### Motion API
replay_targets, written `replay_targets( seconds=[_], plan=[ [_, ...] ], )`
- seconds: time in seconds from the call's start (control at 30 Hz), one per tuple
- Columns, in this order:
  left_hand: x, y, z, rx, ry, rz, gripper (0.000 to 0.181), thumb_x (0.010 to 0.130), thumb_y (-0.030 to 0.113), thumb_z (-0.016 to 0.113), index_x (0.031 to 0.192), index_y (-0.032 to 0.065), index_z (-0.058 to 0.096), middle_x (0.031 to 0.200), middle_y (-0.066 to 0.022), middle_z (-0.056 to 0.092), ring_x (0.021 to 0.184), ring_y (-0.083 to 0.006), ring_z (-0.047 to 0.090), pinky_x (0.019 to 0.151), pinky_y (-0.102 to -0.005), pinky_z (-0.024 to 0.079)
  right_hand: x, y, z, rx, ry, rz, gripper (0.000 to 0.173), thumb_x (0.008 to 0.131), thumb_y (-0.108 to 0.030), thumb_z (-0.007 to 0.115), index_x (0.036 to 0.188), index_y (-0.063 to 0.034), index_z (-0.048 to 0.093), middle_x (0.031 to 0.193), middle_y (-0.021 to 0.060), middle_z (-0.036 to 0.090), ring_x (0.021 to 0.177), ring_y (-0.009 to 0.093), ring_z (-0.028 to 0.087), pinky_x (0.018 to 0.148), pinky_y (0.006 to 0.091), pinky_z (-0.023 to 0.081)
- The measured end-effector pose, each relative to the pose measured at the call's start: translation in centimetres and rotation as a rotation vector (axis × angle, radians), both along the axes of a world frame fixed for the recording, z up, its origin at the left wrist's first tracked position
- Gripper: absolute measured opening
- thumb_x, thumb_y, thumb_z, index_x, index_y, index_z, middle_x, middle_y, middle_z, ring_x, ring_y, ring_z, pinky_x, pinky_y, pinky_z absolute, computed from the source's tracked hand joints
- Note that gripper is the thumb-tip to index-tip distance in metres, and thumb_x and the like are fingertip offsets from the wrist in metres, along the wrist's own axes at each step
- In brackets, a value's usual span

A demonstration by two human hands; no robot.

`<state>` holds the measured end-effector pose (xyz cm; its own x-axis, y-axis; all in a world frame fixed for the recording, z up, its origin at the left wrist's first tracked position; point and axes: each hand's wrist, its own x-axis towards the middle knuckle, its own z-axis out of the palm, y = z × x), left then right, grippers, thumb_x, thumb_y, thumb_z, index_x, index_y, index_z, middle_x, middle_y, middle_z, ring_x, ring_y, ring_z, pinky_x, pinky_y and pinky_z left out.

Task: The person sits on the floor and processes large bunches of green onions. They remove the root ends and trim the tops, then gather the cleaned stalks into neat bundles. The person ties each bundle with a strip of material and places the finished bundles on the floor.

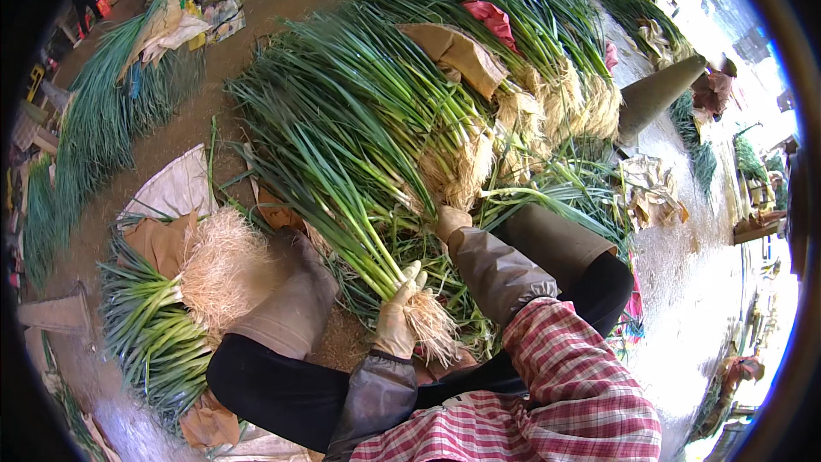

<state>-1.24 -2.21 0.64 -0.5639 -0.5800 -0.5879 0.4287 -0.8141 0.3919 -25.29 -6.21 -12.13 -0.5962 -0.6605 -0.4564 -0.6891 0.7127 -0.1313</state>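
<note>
My left hand (pixel 396 321), in a pale glove, is closed around the white stems of a bunch of green onions (pixel 359 256), just above the roots; the long leaves point up and to the left. My gloved right hand (pixel 452 223) reaches to the root end of the large pile of green onions (pixel 359 96). Its fingers are largely hidden, so its hold cannot be made out. Pale stringy roots (pixel 465 160) hang beside it. Loose green leaves (pixel 468 301) lie between my booted legs.
Trimmed-looking bundles (pixel 167 340) with a mass of roots lie at my left, beside brown paper (pixel 170 244). More bundles (pixel 109 102) lie across the floor at the upper left. A rubber boot shape (pixel 660 99) and crumpled paper (pixel 651 189) are at the right. People are in the background.
</note>
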Motion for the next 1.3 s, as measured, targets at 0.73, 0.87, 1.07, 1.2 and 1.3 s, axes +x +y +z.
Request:
replay_targets(
  seconds=[0.73,0.87,1.07,1.2,1.3],
  plan=[
    [0.1,0.7,-2.2,-0.098,-0.282,0.009,0.022,0.083,0.009,0.067,0.103,0.0021,0.064,0.09,-0.0063,0.064,0.076,-0.0157,0.061,0.068,-0.0256,0.052,7.5,-0.6,7.9,-0.582,-0.506,-0.126,0.036,0.087,-0.031,0.061,0.1,0.0011,0.066,0.087,0.017,0.067,0.079,0.025,0.065,0.075,0.0334,0.05],
    [0.9,0.3,-1.5,-0.057,-0.229,0.053,0.024,0.085,0.013,0.064,0.105,0.0005,0.063,0.093,-0.0082,0.064,0.08,-0.0168,0.061,0.065,-0.0264,0.054,7.7,4.2,12.2,-0.61,-0.469,0.089,0.026,0.089,-0.028,0.058,0.089,-0.0037,0.068,0.073,0.0136,0.067,0.064,0.024,0.066,0.064,0.0352,0.053],
    [1.0,0.3,-2.7,-0.013,-0.182,0.133,0.018,0.083,0.005,0.064,0.101,0.0008,0.062,0.092,-0.0079,0.064,0.074,-0.0165,0.063,0.061,-0.0267,0.054,7.9,10.0,20.3,-0.583,-1.0,-0.105,0.03,0.096,-0.026,0.048,0.085,-0.0028,0.063,0.07,0.0061,0.066,0.045,0.008,0.049,0.042,0.0215,0.038],
    [1.3,0.8,-2.2,-0.097,-0.199,0.108,0.02,0.083,0.009,0.065,0.101,0.0002,0.062,0.09,-0.0092,0.065,0.073,-0.0177,0.062,0.061,-0.0304,0.054,9.6,3.3,16.8,-0.424,-0.526,0.14,0.022,0.091,-0.026,0.056,0.094,-0.0068,0.067,0.076,0.0086,0.068,0.061,0.017,0.062,0.061,0.0302,0.051],
    [0.5,1.1,-1.7,-0.047,-0.259,0.043,0.02,0.078,-0.003,0.064,0.098,0.001,0.062,0.09,-0.0052,0.064,0.074,-0.0171,0.061,0.062,-0.0276,0.051,11.2,-1.7,13.7,-0.167,-0.161,0.365,0.027,0.088,-0.029,0.06,0.1,-0.0061,0.068,0.083,0.0138,0.068,0.077,0.025,0.066,0.072,0.0362,0.053]
  ],
)
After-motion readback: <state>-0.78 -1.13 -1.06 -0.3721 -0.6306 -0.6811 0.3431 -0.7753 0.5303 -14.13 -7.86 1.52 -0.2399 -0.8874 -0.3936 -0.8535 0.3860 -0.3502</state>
